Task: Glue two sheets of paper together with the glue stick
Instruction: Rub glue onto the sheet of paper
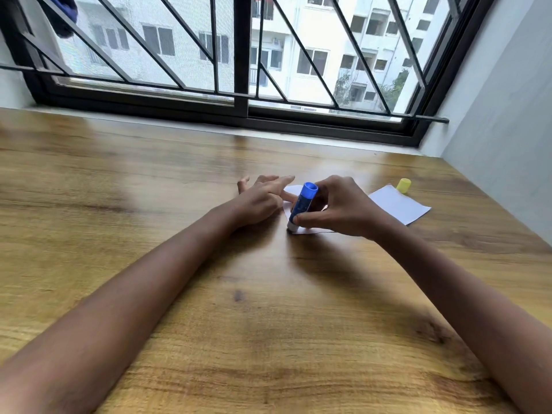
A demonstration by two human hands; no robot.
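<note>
My right hand [340,204] grips a blue glue stick [302,204], held tilted with its white tip down on the near corner of a white sheet of paper [291,189]. Most of that sheet is hidden under my two hands. My left hand [263,198] lies flat with straight fingers pressing on the sheet's left side. A second white sheet [398,206] lies flat on the table to the right, apart from the first. The glue stick's yellow cap [403,185] stands at that sheet's far edge.
The wooden table [239,294] stretches wide to the left and toward me. A barred window [239,70] runs along the far edge, and a grey wall [501,130] closes off the right side.
</note>
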